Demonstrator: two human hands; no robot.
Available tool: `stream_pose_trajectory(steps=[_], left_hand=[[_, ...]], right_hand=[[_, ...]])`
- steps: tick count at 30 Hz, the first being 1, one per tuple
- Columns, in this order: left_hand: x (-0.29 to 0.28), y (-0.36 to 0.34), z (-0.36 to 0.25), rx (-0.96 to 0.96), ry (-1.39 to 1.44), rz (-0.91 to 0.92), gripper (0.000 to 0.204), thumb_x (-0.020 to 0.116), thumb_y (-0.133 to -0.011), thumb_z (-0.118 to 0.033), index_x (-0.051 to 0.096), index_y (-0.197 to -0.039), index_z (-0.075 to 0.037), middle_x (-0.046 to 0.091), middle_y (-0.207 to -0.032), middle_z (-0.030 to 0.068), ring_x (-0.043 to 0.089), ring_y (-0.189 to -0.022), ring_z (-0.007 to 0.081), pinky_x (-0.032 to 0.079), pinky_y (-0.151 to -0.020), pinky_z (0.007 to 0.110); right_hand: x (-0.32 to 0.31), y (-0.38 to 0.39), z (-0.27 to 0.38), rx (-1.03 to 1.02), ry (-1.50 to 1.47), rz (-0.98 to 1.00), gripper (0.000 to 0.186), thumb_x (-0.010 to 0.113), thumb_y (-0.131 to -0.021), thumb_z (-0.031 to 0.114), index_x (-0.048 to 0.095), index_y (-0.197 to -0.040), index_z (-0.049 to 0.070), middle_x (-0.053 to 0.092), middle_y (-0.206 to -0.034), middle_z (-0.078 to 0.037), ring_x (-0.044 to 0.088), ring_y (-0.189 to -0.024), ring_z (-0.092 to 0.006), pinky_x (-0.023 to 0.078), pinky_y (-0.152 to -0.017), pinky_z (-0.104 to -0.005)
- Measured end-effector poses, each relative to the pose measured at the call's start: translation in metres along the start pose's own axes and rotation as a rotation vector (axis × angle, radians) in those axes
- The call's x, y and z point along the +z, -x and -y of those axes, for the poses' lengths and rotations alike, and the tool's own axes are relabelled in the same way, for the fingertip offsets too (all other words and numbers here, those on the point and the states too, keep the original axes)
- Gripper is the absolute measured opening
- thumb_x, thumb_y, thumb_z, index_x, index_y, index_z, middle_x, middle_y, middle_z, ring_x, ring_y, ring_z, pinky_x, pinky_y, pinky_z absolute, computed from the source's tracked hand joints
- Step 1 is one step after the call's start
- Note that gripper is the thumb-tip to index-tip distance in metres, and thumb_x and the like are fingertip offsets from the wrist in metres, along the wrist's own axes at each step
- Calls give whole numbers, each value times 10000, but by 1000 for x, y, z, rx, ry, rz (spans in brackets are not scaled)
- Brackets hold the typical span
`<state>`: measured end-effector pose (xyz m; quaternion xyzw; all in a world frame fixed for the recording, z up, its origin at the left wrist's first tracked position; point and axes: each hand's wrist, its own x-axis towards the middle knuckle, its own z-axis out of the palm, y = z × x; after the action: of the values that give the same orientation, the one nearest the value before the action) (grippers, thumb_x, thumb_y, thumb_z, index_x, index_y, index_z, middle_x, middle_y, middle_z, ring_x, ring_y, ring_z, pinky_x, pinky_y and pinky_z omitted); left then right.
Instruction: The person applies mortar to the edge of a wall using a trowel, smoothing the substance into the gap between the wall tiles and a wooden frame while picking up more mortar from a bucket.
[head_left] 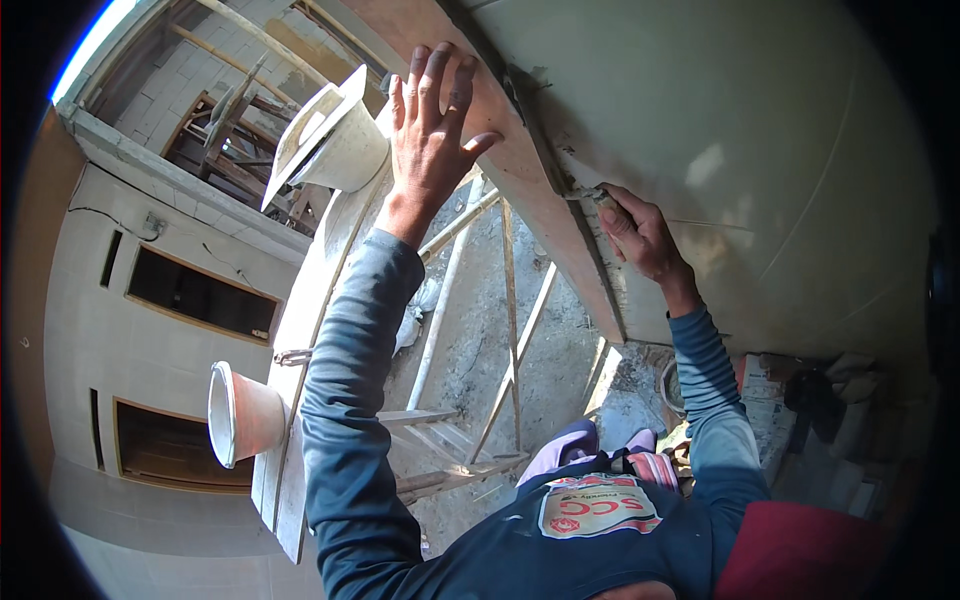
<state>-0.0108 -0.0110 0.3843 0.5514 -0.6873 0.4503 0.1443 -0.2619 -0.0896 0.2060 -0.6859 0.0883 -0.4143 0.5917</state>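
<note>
My left hand (432, 145) is open, its fingers spread against the upper part of a long pinkish-brown board (560, 235) along the wall. In my right hand (645, 238), closed fingers grip the wooden handle of a small trowel (606, 207). Its metal blade lies at the seam between the board and the smooth grey wall (740, 120); the tip is hard to make out. Rough dark mortar (535, 130) runs along that seam. Just left of my left hand stands a whitish bucket (350, 158), with a pale flat plastering float (312, 132) on it.
A scaffold plank (325, 265) runs along my left, carrying a pinkish bucket (250, 415) nearer me. Poles and a wooden ladder-like frame (440, 435) stand below, over a dusty concrete floor (470, 330). Bags and a round container (672, 385) sit low at the right.
</note>
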Motion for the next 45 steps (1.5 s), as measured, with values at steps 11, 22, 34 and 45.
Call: stream_pose_trajectory(steps=[11, 22, 34, 45], left_hand=[[-4, 1, 0, -17, -11, 9, 1099, 948, -574, -415, 433, -1515, -173, 295, -1598, 147, 276, -1503, 394, 292, -1186, 619], [-1, 11, 4, -37, -4, 42, 1152, 915, -580, -467, 378, -1560, -187, 281, -1629, 116, 252, -1520, 374, 221, -1207, 617], [-5, 4, 1, -1, -72, 50, 1129, 910, -613, -533, 385, -1541, -163, 256, -1606, 180, 259, -1502, 418, 278, -1175, 652], [-3, 5, 7, 1, -71, 32, 1136, 920, -625, -504, 355, -1555, -175, 271, -1600, 187, 250, -1504, 420, 230, -1200, 637]], right_hand=[[3, -12, 30, -128, 223, -119, 461, 606, -1028, 266, 567, -1327, -83, 636, -826, -113, 568, -658, -152, 498, -620, -308], [8, 2, 61, -69, 113, -72, 451, 605, -1022, 269, 588, -1259, -115, 641, -781, -180, 512, -628, -201, 464, -627, -338], [4, 14, 5, -128, 409, -110, 384, 625, -990, 196, 577, -1241, -91, 662, -975, -275, 656, -855, -416, 519, -774, -429], [20, 63, -52, -66, 164, -70, 535, 606, -1005, 323, 555, -1342, -89, 661, -856, -153, 623, -746, -209, 512, -717, -345]])
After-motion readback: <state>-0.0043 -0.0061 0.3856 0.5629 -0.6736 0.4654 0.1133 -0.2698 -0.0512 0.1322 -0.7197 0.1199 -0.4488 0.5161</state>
